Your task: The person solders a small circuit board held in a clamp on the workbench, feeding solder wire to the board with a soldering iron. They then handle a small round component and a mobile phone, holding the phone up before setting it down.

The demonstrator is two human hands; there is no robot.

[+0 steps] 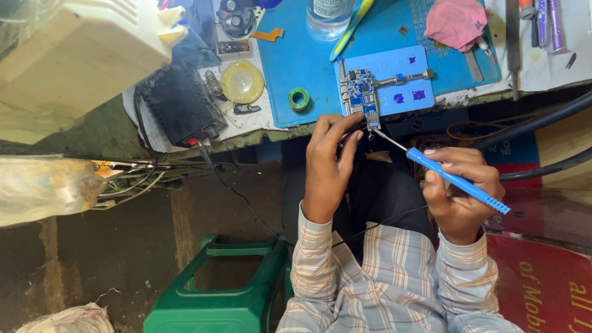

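The right hand (459, 191) has its fingers wrapped around a blue screwdriver (457, 180), tip on the little blue circuit board (361, 94). The left hand (327, 163) steadies the board with curled fingers. It sits clamped on the blue mat (296, 55) at the counter edge.

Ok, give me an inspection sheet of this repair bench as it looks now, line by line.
Surface: blue work mat on a crowded bench.
Job's things: blue circuit board clamped in a pale holder; blue-handled screwdriver, tip at the board's lower edge.
Clutter: green tape roll, pink cloth, clear bottle, yellow round lid.
Grippers: left hand fingers touch the board; right hand grips the screwdriver.
Cables: black cable; loose wires.
Surroundings: green stool, black box unit.
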